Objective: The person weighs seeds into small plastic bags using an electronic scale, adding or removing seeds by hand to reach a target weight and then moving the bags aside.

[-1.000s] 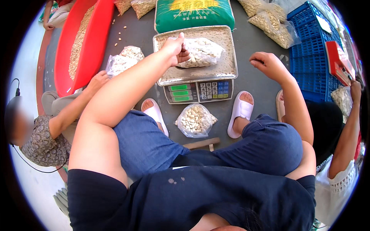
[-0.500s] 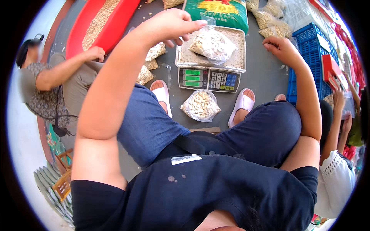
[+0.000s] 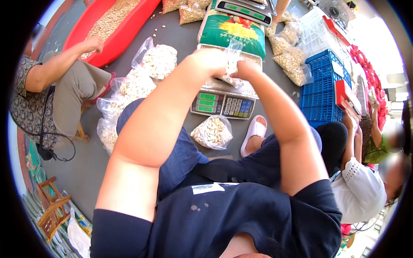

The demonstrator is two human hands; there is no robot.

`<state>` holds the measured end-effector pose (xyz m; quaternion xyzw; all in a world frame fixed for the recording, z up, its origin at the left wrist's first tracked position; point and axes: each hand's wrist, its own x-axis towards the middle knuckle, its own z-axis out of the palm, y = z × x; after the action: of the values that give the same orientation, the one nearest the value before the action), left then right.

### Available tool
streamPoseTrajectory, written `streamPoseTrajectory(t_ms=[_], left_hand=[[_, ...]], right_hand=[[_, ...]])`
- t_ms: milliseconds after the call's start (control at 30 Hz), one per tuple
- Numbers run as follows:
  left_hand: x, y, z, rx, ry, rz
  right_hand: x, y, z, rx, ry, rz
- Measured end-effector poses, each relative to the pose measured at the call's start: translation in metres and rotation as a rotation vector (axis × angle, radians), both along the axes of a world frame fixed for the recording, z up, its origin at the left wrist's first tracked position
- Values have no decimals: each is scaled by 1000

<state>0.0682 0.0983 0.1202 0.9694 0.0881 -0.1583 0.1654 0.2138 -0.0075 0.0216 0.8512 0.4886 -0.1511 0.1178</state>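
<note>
1. The left hand (image 3: 215, 61) and right hand (image 3: 248, 69) meet at a clear bag (image 3: 232, 65); glare washes out the fingers, but both seem closed on its gathered neck.
2. That bag, with pale contents, is over the pan (image 3: 209, 84) of a digital scale (image 3: 223, 104).
3. Another filled bag (image 3: 213, 132) sits on the floor just in front of the scale's keypad.
4. A green sack (image 3: 228, 36) lies just beyond the pan.
5. Left, a co-worker's hand (image 3: 93, 44) is at a red tub (image 3: 114, 47).
</note>
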Motion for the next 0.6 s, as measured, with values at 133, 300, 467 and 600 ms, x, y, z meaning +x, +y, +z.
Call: streamPoseTrajectory(t_ms=[133, 300, 467, 600], left_hand=[[0, 1, 13, -25, 6, 57], [-16, 8, 36, 20, 89, 164], [-43, 14, 39, 19, 31, 187], [-53, 20, 46, 2, 54, 193]], right_hand=[[37, -22, -46, 487, 465, -470], [83, -52, -43, 600, 83, -600], [49, -21, 2, 424, -219, -693], [35, -13, -1, 473, -416, -496]])
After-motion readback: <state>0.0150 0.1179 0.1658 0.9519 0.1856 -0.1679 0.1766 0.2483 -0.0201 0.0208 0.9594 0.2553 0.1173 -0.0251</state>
